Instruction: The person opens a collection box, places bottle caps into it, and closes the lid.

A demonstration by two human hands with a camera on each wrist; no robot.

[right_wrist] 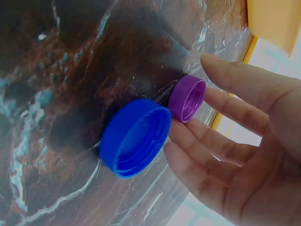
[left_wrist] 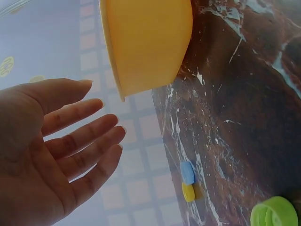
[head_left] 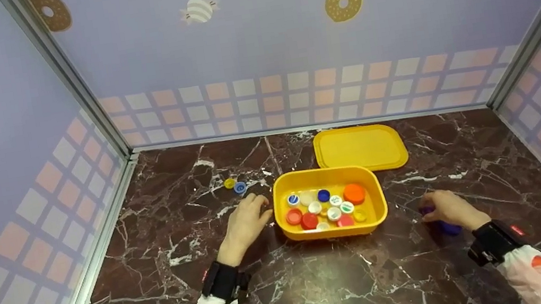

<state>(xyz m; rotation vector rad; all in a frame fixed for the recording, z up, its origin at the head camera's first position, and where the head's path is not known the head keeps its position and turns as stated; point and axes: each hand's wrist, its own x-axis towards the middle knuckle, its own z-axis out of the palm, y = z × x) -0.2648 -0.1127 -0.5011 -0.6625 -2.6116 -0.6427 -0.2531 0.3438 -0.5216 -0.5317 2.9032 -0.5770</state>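
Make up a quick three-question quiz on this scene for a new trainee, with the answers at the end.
1. Multiple choice: where is the yellow lid?
A) inside the yellow box
B) on the table beyond the box
C) under the right hand
2. True or false: the left hand is holding a cap.
3. Fill in: near the right hand are a larger blue cap and a smaller ____ one.

Key: 1 B; 2 false, it is empty; 3 purple.

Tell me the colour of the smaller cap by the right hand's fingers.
The smaller cap is purple; it shows best in the right wrist view.
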